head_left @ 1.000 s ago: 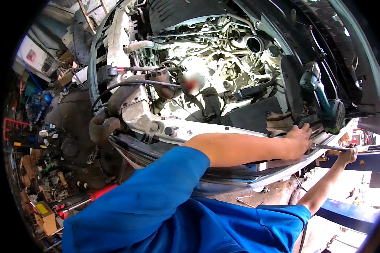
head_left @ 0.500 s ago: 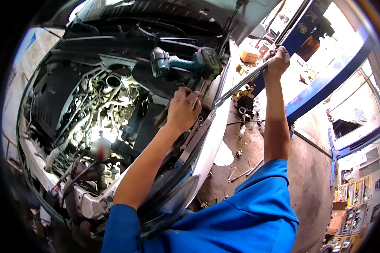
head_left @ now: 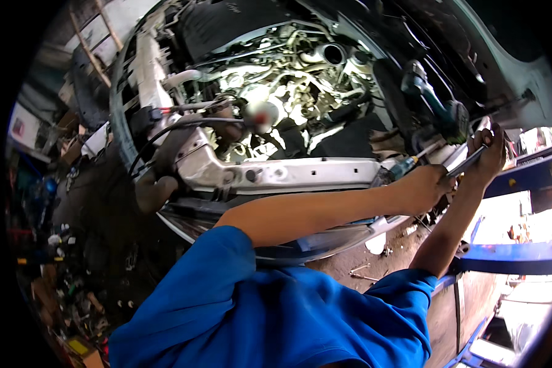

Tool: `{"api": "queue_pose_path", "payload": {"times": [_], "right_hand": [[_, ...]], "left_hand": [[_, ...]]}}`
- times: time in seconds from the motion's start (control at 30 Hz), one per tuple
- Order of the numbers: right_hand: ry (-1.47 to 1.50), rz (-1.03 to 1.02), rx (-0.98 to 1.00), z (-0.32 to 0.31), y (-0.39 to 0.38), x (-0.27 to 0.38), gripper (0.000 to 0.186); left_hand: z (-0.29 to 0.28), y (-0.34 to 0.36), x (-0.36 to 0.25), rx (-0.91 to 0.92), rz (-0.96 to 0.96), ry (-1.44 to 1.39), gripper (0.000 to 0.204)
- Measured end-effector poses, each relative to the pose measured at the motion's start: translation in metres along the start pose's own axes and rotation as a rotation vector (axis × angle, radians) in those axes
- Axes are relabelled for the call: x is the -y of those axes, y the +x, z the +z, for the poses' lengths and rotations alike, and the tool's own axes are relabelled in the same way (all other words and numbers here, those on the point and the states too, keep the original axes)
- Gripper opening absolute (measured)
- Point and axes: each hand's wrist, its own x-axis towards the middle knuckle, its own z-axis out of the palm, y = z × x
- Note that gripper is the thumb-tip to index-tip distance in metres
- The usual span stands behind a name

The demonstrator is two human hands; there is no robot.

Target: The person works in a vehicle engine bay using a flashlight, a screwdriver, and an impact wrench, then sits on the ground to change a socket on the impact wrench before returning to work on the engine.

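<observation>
My left hand is closed around a long steel bar at the fender edge of a car's open engine bay, on the right of the view. My right hand grips the same bar higher up and farther right, its fingers curled. Just above and left of that hand lies a teal-and-black cordless impact wrench. Beside my left hand is a smaller teal tool, too blurred to name exactly. The engine has exposed pipes and hoses, with a black cover at its top.
The pale front crossmember runs across the bay, and the raised hood is at upper right. A blue lift arm stands lower right. Scattered parts and boxes cover the left floor; wrenches lie beside the car.
The head view swung toward the right and back. My right hand has moved up and inward, closer to the impact wrench. My left hand has shifted slightly upward, still near the fender.
</observation>
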Motion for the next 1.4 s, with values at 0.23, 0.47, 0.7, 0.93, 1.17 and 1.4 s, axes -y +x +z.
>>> {"api": "queue_pose_path", "payload": {"times": [0.23, 0.47, 0.7, 0.93, 1.17, 1.4], "right_hand": [[-0.046, -0.039, 0.003, 0.003, 0.0, 0.007, 0.018], [-0.022, -0.023, -0.148, 0.001, -0.013, 0.017, 0.016], [-0.004, -0.009, -0.073, 0.01, -0.042, 0.006, 0.029], [-0.178, 0.035, 0.187, 0.032, -0.074, -0.021, 0.04], [-0.381, 0.01, 0.47, 0.043, -0.101, -0.046, 0.038], [-0.753, -0.117, 0.6, 0.046, -0.168, -0.075, 0.039]], "left_hand": [[0.0, -0.009, -0.014, -0.067, 0.055, 0.13, 0.045], [0.007, -0.002, -0.008, -0.008, 0.065, 0.134, 0.045], [-0.012, -0.017, -0.006, 0.051, -0.127, -0.161, 0.04], [-0.042, -0.023, -0.005, -0.114, -0.219, -0.421, 0.046], [-0.082, -0.036, 0.0, -0.328, -0.241, -0.791, 0.047], [-0.082, -0.039, 0.03, -0.567, -0.134, -0.44, 0.044]]}}
